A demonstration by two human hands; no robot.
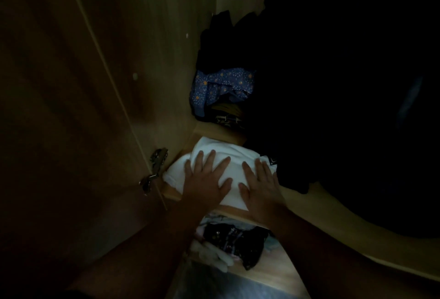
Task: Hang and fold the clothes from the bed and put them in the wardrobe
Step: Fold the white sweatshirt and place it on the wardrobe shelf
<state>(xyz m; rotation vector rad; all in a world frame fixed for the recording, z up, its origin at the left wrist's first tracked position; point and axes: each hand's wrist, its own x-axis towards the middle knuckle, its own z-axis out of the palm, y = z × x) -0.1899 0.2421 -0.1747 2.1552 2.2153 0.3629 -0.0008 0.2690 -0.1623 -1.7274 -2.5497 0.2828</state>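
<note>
Two hands press flat on a folded white cloth in the wardrobe.

Both the left hand [204, 179] and the right hand [260, 188] lie side by side with fingers spread on top of the white cloth [228, 156], which sits on a wooden shelf [314, 206]. On the shelf above lies a blue flowery cloth [221, 84] under dark clothes [221, 44]. On the shelf below lies a dark patterned cloth [235, 241]. At the left is the wardrobe door [71, 84] with its metal hinge [154, 168].

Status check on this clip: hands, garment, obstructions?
Left hand and right hand flat on folded white garment on wardrobe shelf. Dark clothes crowd its right.
</note>
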